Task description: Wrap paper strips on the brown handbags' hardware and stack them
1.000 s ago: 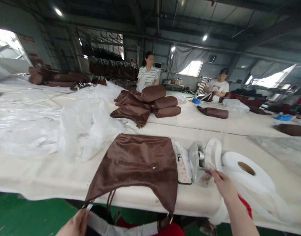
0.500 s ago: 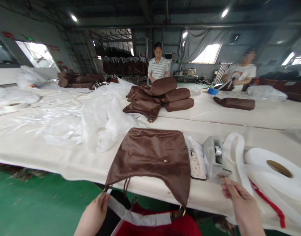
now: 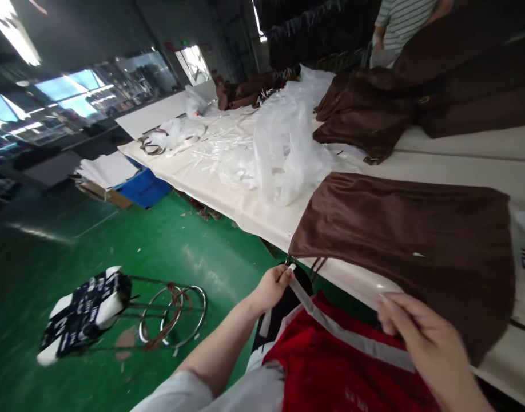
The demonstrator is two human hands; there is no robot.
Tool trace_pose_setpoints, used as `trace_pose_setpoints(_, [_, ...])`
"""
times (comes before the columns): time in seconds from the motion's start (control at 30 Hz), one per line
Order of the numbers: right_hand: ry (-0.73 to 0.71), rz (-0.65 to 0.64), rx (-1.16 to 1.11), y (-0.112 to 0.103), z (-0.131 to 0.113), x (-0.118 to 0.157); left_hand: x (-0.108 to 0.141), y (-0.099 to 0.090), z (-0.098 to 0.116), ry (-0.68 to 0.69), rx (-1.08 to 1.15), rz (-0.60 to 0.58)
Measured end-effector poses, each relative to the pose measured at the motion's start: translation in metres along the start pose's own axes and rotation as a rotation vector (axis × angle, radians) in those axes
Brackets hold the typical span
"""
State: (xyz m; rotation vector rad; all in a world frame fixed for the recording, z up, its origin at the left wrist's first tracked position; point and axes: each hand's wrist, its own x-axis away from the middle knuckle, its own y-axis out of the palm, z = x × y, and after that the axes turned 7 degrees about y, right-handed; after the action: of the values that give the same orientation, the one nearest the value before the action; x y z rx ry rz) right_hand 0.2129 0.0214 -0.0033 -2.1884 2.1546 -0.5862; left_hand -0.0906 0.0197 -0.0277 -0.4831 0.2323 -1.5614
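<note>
A dark brown leather bag [image 3: 400,229] lies flat on the cream-covered table, its strap end hanging over the front edge. White wrapping [image 3: 352,337] covers the strap, which runs across above a red apron [image 3: 318,366]. My left hand [image 3: 275,289] is closed in a pinch on the strap's wrapped end, near the bag's left corner. Over the bag's lower edge, my right hand [image 3: 421,329] has thumb and fingertips pressed together; a small clear glint shows at the fingertips, too blurred to make out.
Crumpled clear plastic [image 3: 283,149] and a stack of brown bags [image 3: 374,109] lie further back on the table [image 3: 219,194]. A person in a striped shirt [image 3: 402,26] stands behind. On the green floor at left are a toppled stool [image 3: 86,312] and a blue box [image 3: 144,186].
The view has swung left and down. My right hand has left the tape dispenser and come over the bag's lower edge, closer to my left hand, which still pinches the strap end.
</note>
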Motion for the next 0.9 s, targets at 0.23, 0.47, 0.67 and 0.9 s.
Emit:
trace_pose_setpoints(0.23, [0.031, -0.62, -0.15, 0.126, -0.034, -0.044, 0.002, -0.009, 0.008, 0.075, -0.055, -0.065])
trace_pose_setpoints(0.47, [0.111, -0.691, -0.082, 0.15, -0.014, -0.061, 0.001, -0.013, 0.007, 0.14, -0.068, -0.119])
trace_pose_setpoints(0.67, [0.062, -0.605, 0.096, 0.156, -0.011, -0.064, 0.0, -0.013, 0.004, 0.126, -0.014, -0.114])
trace_pose_setpoints(0.9, [0.113, -0.705, 0.047, 0.146, -0.011, -0.064, -0.004, -0.005, 0.008, -0.135, 0.178, -0.019])
